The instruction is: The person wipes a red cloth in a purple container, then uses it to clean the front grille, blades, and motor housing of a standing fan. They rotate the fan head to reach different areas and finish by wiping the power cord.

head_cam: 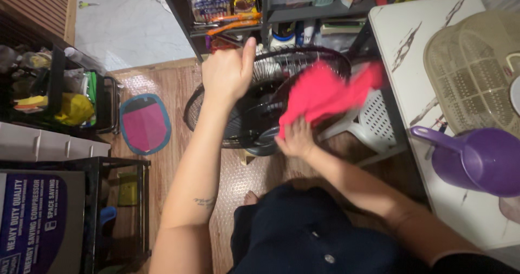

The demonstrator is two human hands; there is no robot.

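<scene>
a black electric fan (pixel 260 117) with a round wire grille stands on the wood-pattern floor (pixel 173 89), tipped toward the person, and it fills the space between the two arms. behind it a dark shelf unit (pixel 227 14) is packed with bottles, packets and orange-handled tools, and a white plastic chair (pixel 374 122) sits just beside the fan on its right. further right a white marbled worktop (pixel 411 41) carries a beige plastic basket (pixel 476 73) turned on its side and a purple dipper (pixel 476 157) with its handle pointing left. on the floor to the left lies a small pink mat with a blue edge (pixel 145 123), near a black rack (pixel 59 89) holding yellow and green items, with a cardboard box (pixel 38 220) lower down. the left hand (pixel 227 73) is closed around the top rim of the grille, thumb raised above it. the right hand (pixel 295 138) is closed on a bright pink cloth (pixel 325 92), which is blurred and spread against the front of the grille near its middle hub. the person's dark clothing (pixel 309 236) fills the lower edge, and a bare foot (pixel 250 198) shows on the floor below the fan.
</scene>
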